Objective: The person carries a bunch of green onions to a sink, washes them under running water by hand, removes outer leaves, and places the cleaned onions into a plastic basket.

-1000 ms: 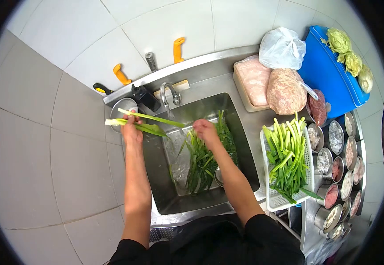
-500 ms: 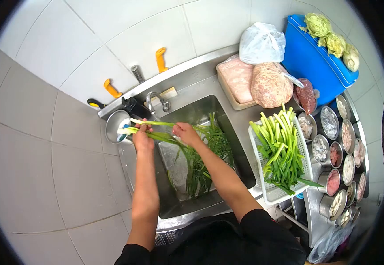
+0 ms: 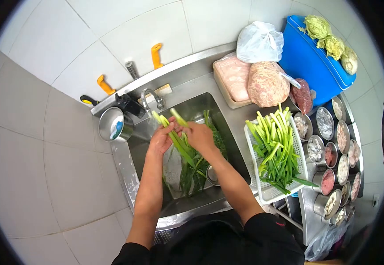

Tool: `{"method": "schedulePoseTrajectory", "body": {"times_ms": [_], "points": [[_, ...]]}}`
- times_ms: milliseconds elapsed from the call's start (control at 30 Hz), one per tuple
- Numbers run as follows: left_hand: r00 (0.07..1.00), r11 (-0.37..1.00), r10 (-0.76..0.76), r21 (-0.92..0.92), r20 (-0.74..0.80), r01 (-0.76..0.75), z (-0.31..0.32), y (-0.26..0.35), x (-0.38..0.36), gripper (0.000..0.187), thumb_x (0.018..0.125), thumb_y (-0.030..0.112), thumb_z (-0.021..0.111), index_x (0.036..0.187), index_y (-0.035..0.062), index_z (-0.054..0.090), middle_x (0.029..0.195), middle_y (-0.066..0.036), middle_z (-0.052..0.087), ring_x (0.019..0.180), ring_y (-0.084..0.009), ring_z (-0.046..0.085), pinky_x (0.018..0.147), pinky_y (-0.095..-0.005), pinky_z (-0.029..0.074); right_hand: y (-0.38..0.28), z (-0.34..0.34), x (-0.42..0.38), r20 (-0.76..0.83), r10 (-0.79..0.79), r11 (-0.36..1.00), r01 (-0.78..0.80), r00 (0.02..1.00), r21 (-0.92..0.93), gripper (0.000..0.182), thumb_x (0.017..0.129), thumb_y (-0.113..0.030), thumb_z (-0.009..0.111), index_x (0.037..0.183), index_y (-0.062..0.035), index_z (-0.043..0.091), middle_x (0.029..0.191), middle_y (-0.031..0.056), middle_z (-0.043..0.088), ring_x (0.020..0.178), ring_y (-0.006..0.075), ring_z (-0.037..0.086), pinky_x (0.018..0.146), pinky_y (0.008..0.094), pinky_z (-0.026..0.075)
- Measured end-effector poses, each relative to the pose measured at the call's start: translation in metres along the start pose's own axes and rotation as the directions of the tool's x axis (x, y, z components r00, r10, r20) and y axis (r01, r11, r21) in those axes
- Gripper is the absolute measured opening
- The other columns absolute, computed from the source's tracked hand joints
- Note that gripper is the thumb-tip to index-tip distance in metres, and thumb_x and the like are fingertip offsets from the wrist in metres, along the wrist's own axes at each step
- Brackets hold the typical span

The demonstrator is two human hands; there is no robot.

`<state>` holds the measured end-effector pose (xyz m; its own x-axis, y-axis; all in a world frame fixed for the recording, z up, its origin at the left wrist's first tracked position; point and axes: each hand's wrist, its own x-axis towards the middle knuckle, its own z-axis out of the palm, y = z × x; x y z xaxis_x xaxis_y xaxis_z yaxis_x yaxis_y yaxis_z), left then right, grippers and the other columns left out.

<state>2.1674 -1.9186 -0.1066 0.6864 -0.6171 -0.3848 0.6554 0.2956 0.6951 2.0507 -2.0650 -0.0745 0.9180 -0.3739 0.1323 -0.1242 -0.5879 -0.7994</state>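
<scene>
My left hand (image 3: 162,138) is closed round a few green onions (image 3: 182,148), pale ends up near the faucet (image 3: 149,98) and leaves trailing down into the sink (image 3: 174,207). Close beside it, my right hand (image 3: 200,136) grips the pale end of another green onion (image 3: 178,117), slightly blurred. More long green leaves (image 3: 192,176) lie in the sink below both hands. A round metal container (image 3: 212,176) shows partly beside my right forearm. To the right, a white basket (image 3: 267,194) holds a heap of green onions (image 3: 278,150).
A metal pot (image 3: 111,124) stands at the sink's left corner. Behind the basket are a meat tray (image 3: 220,88), bagged meat (image 3: 268,84) and a blue box (image 3: 315,66) topped with cabbages (image 3: 333,44). Several metal tins (image 3: 323,205) of food line the right side.
Both hands have moved right, away from the metal pot, and come closer together. The onions' pale ends shifted from the pot to over the sink. The container in the sink has come into view.
</scene>
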Motion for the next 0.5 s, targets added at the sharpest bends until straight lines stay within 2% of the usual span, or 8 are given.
{"method": "schedulePoseTrajectory", "body": {"times_ms": [33, 100, 167, 233, 267, 333, 400, 500], "points": [[0.993, 0.996, -0.087, -0.03, 0.076, 0.09, 0.009, 0.002, -0.004, 0.049, 0.086, 0.003, 0.055, 0.133, 0.005, 0.04, 0.12, -0.019, 0.058, 0.097, -0.0297, 0.06, 0.079, -0.0388, 0.05, -0.005, -0.018, -0.012, -0.096, 0.11, 0.975, -0.126, 0.989, -0.181, 0.029, 0.087, -0.027, 0.057, 0.1, -0.0013, 0.064, 0.087, 0.0201, 0.065, 0.078, 0.0383, 0.063, 0.069, 0.0448, 0.051], [0.986, 0.99, -0.103, -0.078, 0.128, 0.113, 0.003, 0.007, -0.004, 0.049, 0.087, 0.005, 0.054, 0.133, 0.0043, 0.039, 0.125, -0.02, 0.054, 0.103, -0.0322, 0.058, 0.083, -0.0421, 0.049, 0.002, -0.069, -0.044, -0.389, 0.132, 0.963, -0.211, 0.912, -0.167, 0.014, 0.084, -0.013, 0.054, 0.084, -0.0034, 0.066, 0.078, 0.0188, 0.064, 0.07, 0.0376, 0.062, 0.061, 0.046, 0.048], [0.967, 0.982, -0.098, -0.134, 0.235, 0.132, -0.014, 0.014, 0.001, 0.052, 0.087, 0.013, 0.049, 0.136, 0.0036, 0.036, 0.134, -0.023, 0.046, 0.117, -0.0391, 0.05, 0.094, -0.051, 0.043, 0.028, -0.124, -0.076, -0.533, 0.066, 0.896, -0.285, 0.844, -0.341, 0.026, 0.08, -0.006, 0.062, 0.105, 0.0001, 0.063, 0.085, 0.0217, 0.064, 0.079, 0.0376, 0.061, 0.07, 0.0439, 0.048], [0.956, 0.973, -0.098, -0.175, 0.276, 0.15, -0.011, 0.02, 0.0, 0.057, 0.084, 0.014, 0.05, 0.138, 0.0038, 0.035, 0.136, -0.023, 0.044, 0.12, -0.0392, 0.047, 0.1, -0.0524, 0.038, 0.027, -0.154, -0.095, -0.66, -0.16, 0.534, -0.498, 0.734, -0.683, 0.053, 0.077, -0.005, 0.066, 0.125, 0.0074, 0.048, 0.117, 0.0262, 0.055, 0.103, 0.0396, 0.055, 0.089, 0.0443, 0.043], [0.938, 0.962, -0.109, -0.204, 0.33, 0.184, -0.008, 0.021, 0.001, 0.063, 0.08, 0.016, 0.052, 0.139, 0.004, 0.034, 0.138, -0.024, 0.043, 0.123, -0.0392, 0.045, 0.105, -0.0538, 0.033, 0.026, -0.15, -0.091, -0.659, -0.164, 0.535, -0.495, 0.734, -0.685, 0.053, 0.077, -0.005, 0.066, 0.125, 0.0074, 0.048, 0.117, 0.0262, 0.055, 0.103, 0.0396, 0.055, 0.089, 0.0443, 0.043], [0.918, 0.952, -0.115, -0.222, 0.38, 0.212, -0.001, 0.018, 0.004, 0.065, 0.079, 0.015, 0.051, 0.14, 0.0026, 0.033, 0.138, -0.025, 0.041, 0.125, -0.0406, 0.043, 0.107, -0.0547, 0.031, 0.019, -0.125, -0.085, -0.628, -0.051, 0.966, -0.121, 0.776, -0.227, 0.047, 0.078, -0.006, 0.066, 0.121, 0.007, 0.052, 0.114, 0.0258, 0.058, 0.104, 0.0407, 0.056, 0.092, 0.0436, 0.043], [0.893, 0.941, -0.129, -0.231, 0.431, 0.247, 0.007, 0.012, 0.007, 0.068, 0.077, 0.014, 0.049, 0.141, 0.0012, 0.031, 0.139, -0.026, 0.04, 0.126, -0.042, 0.041, 0.108, -0.0556, 0.028, -0.002, -0.077, -0.067, -0.294, 0.215, 0.951, -0.131, 0.931, 0.279, 0.03, 0.084, -0.014, 0.064, 0.109, 0.0021, 0.061, 0.104, 0.0214, 0.064, 0.1, 0.035, 0.061, 0.09, 0.039, 0.046], [0.879, 0.94, -0.137, -0.22, 0.458, 0.261, 0.006, 0.007, 0.008, 0.07, 0.075, 0.013, 0.049, 0.141, 0.0001, 0.03, 0.14, -0.026, 0.039, 0.125, -0.0414, 0.042, 0.107, -0.0538, 0.03, 0.014, 0.028, -0.028, -0.125, 0.087, 0.927, -0.034, 0.988, 0.373, 0.025, 0.084, -0.016, 0.063, 0.102, 0.0011, 0.064, 0.093, 0.0201, 0.066, 0.088, 0.0346, 0.065, 0.077, 0.0385, 0.05]]}}
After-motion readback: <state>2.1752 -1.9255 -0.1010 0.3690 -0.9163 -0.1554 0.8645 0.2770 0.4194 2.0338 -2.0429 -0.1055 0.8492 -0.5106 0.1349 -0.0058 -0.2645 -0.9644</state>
